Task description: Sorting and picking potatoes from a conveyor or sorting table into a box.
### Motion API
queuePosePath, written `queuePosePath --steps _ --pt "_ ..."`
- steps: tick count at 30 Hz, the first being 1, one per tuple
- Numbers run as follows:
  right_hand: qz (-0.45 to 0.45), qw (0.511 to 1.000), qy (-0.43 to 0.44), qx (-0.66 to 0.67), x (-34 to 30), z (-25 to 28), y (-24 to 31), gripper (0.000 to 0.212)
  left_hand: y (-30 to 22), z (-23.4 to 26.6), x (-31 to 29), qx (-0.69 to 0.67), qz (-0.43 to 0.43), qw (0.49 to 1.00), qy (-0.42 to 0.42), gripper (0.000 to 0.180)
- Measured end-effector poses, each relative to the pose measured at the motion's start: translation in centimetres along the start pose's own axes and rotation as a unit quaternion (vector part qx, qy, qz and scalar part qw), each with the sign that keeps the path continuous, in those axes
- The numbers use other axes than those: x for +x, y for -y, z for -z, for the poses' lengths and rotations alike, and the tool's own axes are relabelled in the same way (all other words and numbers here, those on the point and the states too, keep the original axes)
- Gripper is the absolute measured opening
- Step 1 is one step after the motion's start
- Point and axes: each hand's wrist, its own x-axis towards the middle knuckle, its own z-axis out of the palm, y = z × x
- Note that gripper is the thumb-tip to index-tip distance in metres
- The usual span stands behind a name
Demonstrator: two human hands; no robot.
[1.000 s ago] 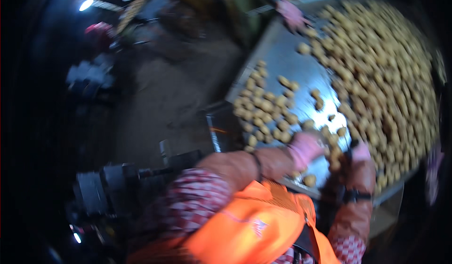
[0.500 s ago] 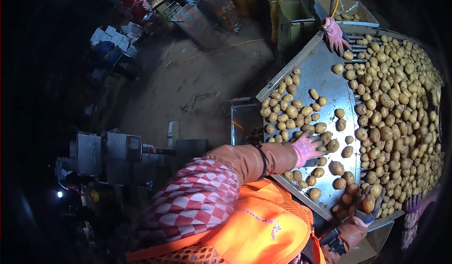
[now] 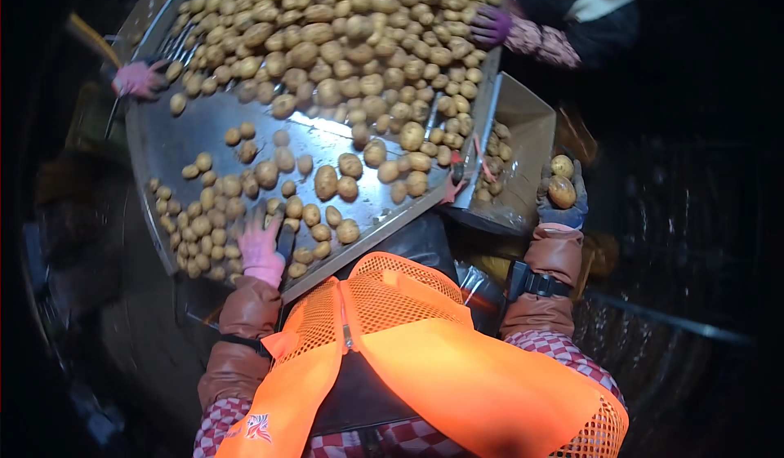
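Observation:
My left hand [image 3: 260,248], in a pink glove, lies with fingers spread among loose potatoes [image 3: 216,221] on a metal sorting table [image 3: 314,135]. Several potatoes touch or lie beside its fingers. Out past the table's right side, my right hand [image 3: 563,202] is turned palm up in a blue-grey glove. It cups two potatoes [image 3: 562,182], its fingers curled around them. Next to that hand stands a cardboard box [image 3: 523,111] with potatoes inside.
A large heap of potatoes [image 3: 343,42] covers the table's far part, over a slatted grate [image 3: 175,48]. Other people's gloved hands show: a pink one [image 3: 140,80] at far left, a purple one [image 3: 491,26] at far right. Raised metal edging [image 3: 371,242] borders the table's near side.
My view has swung around to face the table. My right hand has moved off the table's edge to beside the box, carrying potatoes. My left hand stays among the loose potatoes.

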Motion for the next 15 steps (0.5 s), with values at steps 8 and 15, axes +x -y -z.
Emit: queuePosePath --steps 8,15 --pt "0.034 0.907 -0.173 -0.383 -1.4 8.1 -1.4 0.044 -1.7 0.2 0.5 0.024 -0.007 0.999 0.02 0.052" --pt "-0.027 0.92 -0.346 0.18 5.9 14.8 5.9 0.074 -2.2 1.1 0.4 0.031 0.026 0.997 0.062 0.051"
